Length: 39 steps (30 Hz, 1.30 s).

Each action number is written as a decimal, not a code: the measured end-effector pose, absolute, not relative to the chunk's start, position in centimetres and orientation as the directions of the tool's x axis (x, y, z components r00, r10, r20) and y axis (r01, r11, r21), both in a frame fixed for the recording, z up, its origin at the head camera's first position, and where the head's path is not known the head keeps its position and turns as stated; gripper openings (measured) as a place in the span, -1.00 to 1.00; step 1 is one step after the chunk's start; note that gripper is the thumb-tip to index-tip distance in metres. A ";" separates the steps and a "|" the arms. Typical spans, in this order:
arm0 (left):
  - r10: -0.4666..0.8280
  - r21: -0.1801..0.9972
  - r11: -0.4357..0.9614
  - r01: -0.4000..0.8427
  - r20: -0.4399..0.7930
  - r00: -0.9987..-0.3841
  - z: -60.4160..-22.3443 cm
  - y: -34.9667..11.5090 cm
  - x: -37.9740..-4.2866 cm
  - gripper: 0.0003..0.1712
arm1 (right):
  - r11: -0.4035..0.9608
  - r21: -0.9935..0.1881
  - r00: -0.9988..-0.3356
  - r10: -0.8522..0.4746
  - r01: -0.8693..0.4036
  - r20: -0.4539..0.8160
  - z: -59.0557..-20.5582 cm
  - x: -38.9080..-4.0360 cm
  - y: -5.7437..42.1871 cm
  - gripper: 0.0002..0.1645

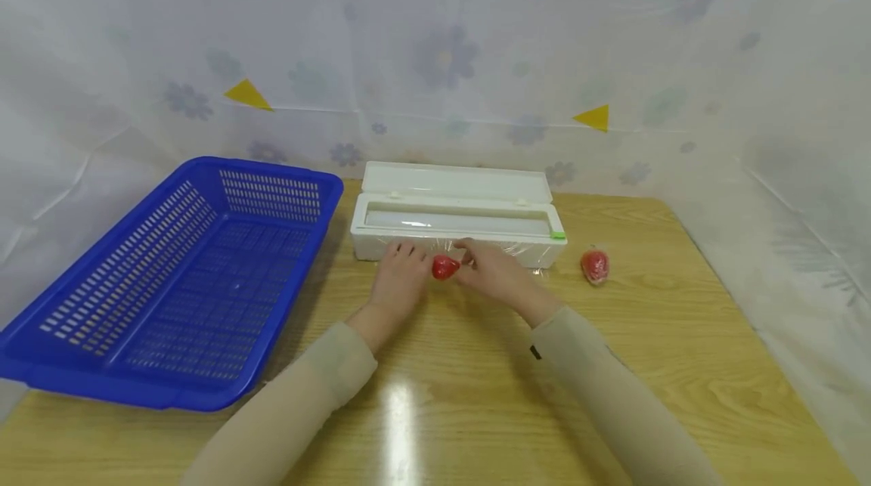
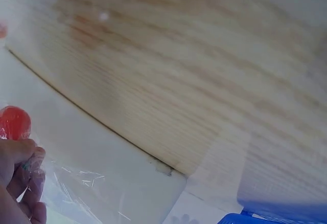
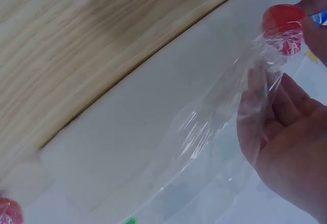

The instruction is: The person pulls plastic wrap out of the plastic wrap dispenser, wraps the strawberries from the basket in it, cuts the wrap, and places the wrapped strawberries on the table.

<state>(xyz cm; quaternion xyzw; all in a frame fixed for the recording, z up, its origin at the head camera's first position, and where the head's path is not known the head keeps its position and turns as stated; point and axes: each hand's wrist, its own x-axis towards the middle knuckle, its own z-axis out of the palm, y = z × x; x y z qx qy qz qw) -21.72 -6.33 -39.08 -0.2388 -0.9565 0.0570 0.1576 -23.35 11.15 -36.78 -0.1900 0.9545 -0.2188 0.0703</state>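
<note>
Between my two hands is a red strawberry, partly covered by clear plastic wrap. My left hand holds it; in the left wrist view the thumb and fingertips pinch near its green leafy end. On the other side, my right hand has bent fingers in the wrap, thumb close to the strawberry. From there the wrap stretches toward a white dispenser box, whose lid stands raised, with a roll inside. A second strawberry, wrapped in film, lies on the table to the right.
A large blue plastic basket occupies the left side of the wooden table. Behind the box hangs a flowered curtain with two yellow triangles. A green tab marks the box's right end.
</note>
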 end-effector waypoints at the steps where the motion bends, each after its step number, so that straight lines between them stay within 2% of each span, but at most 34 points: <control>1: 0.468 -0.170 0.883 0.437 0.258 -0.845 -39.0 -6.3 -21.8 -0.71 | 0.841 -0.398 -0.915 -0.404 -0.366 -0.012 -36.8 -23.2 11.5 -0.49; 4: 0.448 -0.142 0.893 0.426 0.218 -0.867 -38.8 -6.3 -22.1 -0.67 | 0.849 -0.292 -0.897 -0.429 -0.441 0.108 -37.1 -23.1 12.6 -0.71; 6: 0.440 -0.134 0.898 0.420 0.205 -0.874 -38.7 -6.3 -22.2 -0.67 | 0.842 -0.290 -0.891 -0.422 -0.454 0.168 -37.4 -23.2 13.3 -0.82; 9: 0.435 -0.121 0.900 0.418 0.193 -0.880 -38.6 -6.3 -22.5 -0.69 | 0.837 -0.303 -0.882 -0.376 -0.455 0.284 -37.9 -23.2 14.0 -0.87; 10: 0.432 -0.108 0.902 0.418 0.187 -0.883 -38.6 -6.3 -22.6 -0.70 | 0.831 -0.284 -0.859 -0.373 -0.478 0.351 -38.1 -23.2 14.0 -0.88; 12: 0.424 -0.080 0.906 0.416 0.171 -0.890 -38.6 -6.3 -22.8 -0.71 | 0.805 -0.200 -0.767 -0.409 -0.558 0.494 -38.6 -22.6 13.9 -0.88; 14: 0.410 -0.054 0.912 0.407 0.160 -0.898 -38.7 -6.3 -23.1 -0.72 | 0.748 -0.056 -0.626 -0.509 -0.661 0.591 -39.2 -21.8 13.5 -0.85; 16: 0.389 -0.020 0.920 0.390 0.155 -0.908 -38.7 -6.3 -23.4 -0.72 | 0.678 0.112 -0.500 -0.633 -0.726 0.591 -39.7 -21.0 12.8 -0.80; 17: 0.378 -0.005 0.924 0.382 0.156 -0.913 -38.7 -6.4 -23.5 -0.72 | 0.655 0.179 -0.476 -0.684 -0.734 0.553 -39.9 -20.6 12.5 -0.76; 19: 0.363 0.027 0.928 0.371 0.157 -0.919 -38.6 -6.4 -23.8 -0.73 | 0.658 0.277 -0.513 -0.733 -0.700 0.446 -40.3 -20.3 11.7 -0.63; 20: 0.357 0.044 0.929 0.368 0.154 -0.921 -38.6 -6.4 -23.8 -0.73 | 0.685 0.307 -0.566 -0.723 -0.660 0.397 -40.5 -20.3 11.4 -0.57; 22: 0.356 0.074 0.926 0.369 0.148 -0.923 -38.5 -6.5 -23.9 -0.73 | 0.756 0.342 -0.681 -0.653 -0.558 0.332 -40.8 -20.6 11.0 -0.46; 24: 0.360 0.103 0.921 0.376 0.145 -0.922 -38.4 -6.5 -23.8 -0.75 | 0.816 0.336 -0.758 -0.569 -0.470 0.320 -41.1 -21.0 10.9 -0.43; 26: 0.358 0.130 0.917 0.378 0.152 -0.921 -38.4 -6.4 -23.8 -0.76 | 0.846 0.311 -0.775 -0.525 -0.432 0.352 -41.2 -21.5 10.9 -0.44; 32: 0.342 0.153 0.915 0.373 0.195 -0.919 -38.5 -6.3 -23.7 -0.77 | 0.847 0.305 -0.741 -0.530 -0.436 0.412 -41.2 -22.2 11.1 -0.65; 39: 0.345 0.135 0.921 0.365 0.149 -0.927 -38.5 -6.1 -23.6 -0.80 | 0.864 0.237 -0.821 -0.499 -0.445 0.276 -40.5 -21.9 10.6 -0.72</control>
